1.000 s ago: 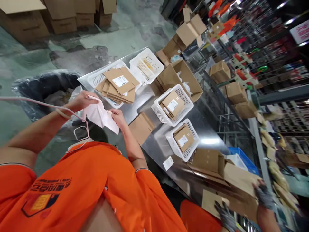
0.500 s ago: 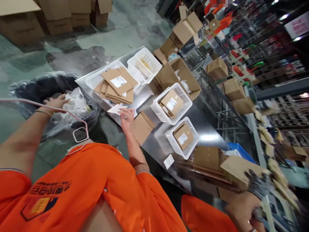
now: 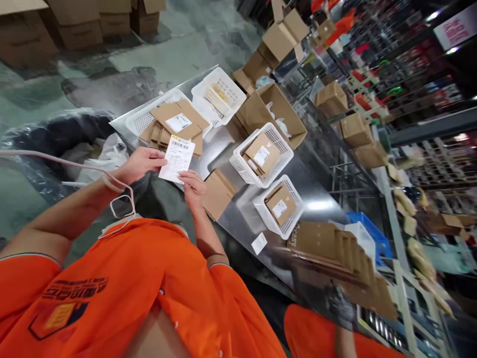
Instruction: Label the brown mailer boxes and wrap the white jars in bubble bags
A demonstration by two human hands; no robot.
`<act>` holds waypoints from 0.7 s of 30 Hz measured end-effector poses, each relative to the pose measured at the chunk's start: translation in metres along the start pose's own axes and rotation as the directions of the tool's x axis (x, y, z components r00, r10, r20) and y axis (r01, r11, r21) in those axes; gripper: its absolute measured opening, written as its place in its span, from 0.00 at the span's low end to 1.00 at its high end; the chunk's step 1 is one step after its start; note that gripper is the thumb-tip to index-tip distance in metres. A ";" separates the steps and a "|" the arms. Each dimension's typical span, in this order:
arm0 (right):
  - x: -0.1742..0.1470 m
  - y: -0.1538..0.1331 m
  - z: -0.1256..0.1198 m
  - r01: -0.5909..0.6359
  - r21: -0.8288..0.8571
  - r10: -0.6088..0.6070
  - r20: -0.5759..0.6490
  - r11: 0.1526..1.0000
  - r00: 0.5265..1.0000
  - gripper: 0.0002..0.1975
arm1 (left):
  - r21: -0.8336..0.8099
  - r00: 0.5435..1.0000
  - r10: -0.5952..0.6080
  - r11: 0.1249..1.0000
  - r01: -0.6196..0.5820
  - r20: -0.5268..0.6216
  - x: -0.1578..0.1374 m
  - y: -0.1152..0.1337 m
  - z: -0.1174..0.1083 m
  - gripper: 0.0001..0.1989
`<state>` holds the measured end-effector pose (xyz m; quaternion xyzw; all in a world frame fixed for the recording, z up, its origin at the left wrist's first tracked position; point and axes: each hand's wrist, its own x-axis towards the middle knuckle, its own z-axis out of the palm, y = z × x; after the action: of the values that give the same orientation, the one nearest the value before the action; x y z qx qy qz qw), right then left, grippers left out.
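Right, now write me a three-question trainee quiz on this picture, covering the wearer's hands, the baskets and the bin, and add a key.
1. True or false: the wearer's left hand and right hand both touch the printed sheet.

2. What lies in the white basket nearest the loose slip on the metal table?
A) Glass bottles
B) Flat cardboard packages
C) Folded orange shirts

3. Fill in the gap: the bin with the dark lining stands on the wearer's ____ side.

Key:
1. True; each hand grips an edge of it.
2. B
3. left
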<state>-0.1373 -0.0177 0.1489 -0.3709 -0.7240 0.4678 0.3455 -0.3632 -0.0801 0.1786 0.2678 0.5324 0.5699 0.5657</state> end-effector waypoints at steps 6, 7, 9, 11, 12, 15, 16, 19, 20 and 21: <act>-0.007 0.006 0.000 -0.072 0.045 0.081 -0.268 0.996 0.960 0.17 | 0.052 0.994 0.035 0.998 -0.029 -0.102 0.006 0.003 0.007 0.28; -0.007 0.007 0.000 -0.122 0.080 0.140 -0.303 0.989 0.943 0.19 | 0.064 0.992 0.041 0.997 -0.034 -0.119 0.007 0.003 0.008 0.28; -0.003 0.008 -0.001 -0.223 0.159 0.262 -0.296 0.962 0.919 0.21 | 0.084 0.988 0.045 0.996 -0.033 -0.146 0.012 0.004 0.011 0.28; 0.005 0.009 -0.003 -0.310 0.224 0.358 -0.220 0.924 0.908 0.21 | 0.097 0.984 0.048 0.995 -0.032 -0.169 0.020 0.004 0.013 0.28; 0.010 0.009 -0.003 -0.345 0.252 0.394 -0.178 0.904 0.902 0.21 | 0.103 0.983 0.053 0.994 -0.035 -0.177 0.025 0.003 0.015 0.29; 0.030 0.014 -0.004 -0.425 0.320 0.462 -0.047 0.847 0.886 0.20 | 0.131 0.975 0.081 0.990 -0.054 -0.208 0.043 0.001 0.021 0.30; 0.039 0.018 -0.004 -0.440 0.335 0.469 -0.006 0.833 0.883 0.19 | 0.149 0.974 0.088 0.987 -0.057 -0.210 0.051 0.001 0.024 0.31; 0.079 0.035 -0.014 -0.435 0.371 0.464 0.015 0.820 0.886 0.19 | 0.175 0.976 0.088 0.983 -0.053 -0.197 0.077 0.005 0.028 0.33; 0.098 0.042 -0.021 -0.422 0.383 0.465 -0.021 0.821 0.885 0.19 | 0.169 0.977 0.087 0.984 -0.053 -0.197 0.087 0.007 0.028 0.33; 0.121 0.050 -0.030 -0.407 0.391 0.466 -0.067 0.826 0.882 0.18 | 0.160 0.974 0.092 0.985 -0.058 -0.208 0.098 0.011 0.025 0.34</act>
<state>-0.1594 0.1132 0.1303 -0.4922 -0.4894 0.6297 0.3488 -0.3651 0.0209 0.1666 0.2673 0.6220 0.5739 0.4607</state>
